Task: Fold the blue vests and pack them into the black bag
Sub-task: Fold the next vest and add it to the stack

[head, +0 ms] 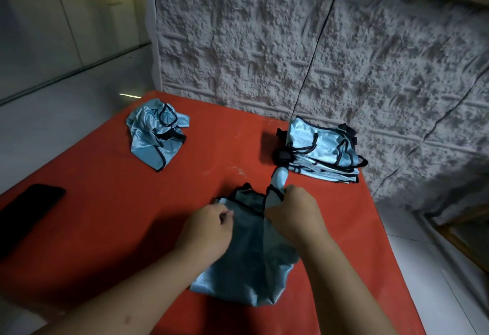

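Your widest open stretch of red bench (111, 202) lies left of the vest you are working (246, 268), bounded far back by the crumpled vest (156, 136) and at the left edge by a black phone (29, 215). To the right, the folded stack (322, 154) sits against the textured wall (291, 43), leaving only a narrow strip.

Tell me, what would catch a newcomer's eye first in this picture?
Most striking is the bright red table cover, with the left hand and right hand gripping a shiny light-blue vest near its front edge. A neat stack of folded vests sits at the far right by the rough white wall, and a crumpled vest lies at the far left.
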{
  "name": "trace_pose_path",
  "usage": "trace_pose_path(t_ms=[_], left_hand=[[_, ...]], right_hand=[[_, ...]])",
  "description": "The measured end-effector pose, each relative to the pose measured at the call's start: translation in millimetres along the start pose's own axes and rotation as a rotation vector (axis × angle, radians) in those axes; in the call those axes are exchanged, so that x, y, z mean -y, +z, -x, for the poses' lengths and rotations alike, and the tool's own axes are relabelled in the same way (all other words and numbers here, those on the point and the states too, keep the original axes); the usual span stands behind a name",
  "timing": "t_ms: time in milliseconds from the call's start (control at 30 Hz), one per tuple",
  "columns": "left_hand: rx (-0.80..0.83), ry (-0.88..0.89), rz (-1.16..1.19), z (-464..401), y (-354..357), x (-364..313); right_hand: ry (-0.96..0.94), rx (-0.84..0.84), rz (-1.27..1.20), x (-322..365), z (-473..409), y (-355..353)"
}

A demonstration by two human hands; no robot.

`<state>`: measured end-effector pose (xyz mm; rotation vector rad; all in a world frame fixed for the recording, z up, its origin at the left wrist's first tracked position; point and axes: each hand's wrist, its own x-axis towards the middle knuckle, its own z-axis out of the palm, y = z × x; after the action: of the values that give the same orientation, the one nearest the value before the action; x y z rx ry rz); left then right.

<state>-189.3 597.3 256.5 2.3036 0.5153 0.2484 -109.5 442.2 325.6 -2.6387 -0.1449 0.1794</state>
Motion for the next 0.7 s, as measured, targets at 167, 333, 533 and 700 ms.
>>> trace_pose_path(t_ms=[167, 333, 533, 700], left_hand=[[0.147, -0.52, 0.49, -14.7, -18.4, -1.9], [0.174, -0.521, 0.222, -11.4, -34.5, 11.9], [0.404, -0.302, -0.298, 4.6, -25.4, 0.3], [0.546, -0.261, -0.479, 12.3, -10.9, -3.0]], right_hand=[[-0.122, 0.281, -0.302, 29.0, 25.7, 26.7], [0.078, 0.193, -0.494, 0.2, 8.7, 22.2], [0.195, 0.181, -0.14, -43.0, 0.0, 46.1], [0.151, 0.07, -0.413, -42.1, -16.7, 56.2]])
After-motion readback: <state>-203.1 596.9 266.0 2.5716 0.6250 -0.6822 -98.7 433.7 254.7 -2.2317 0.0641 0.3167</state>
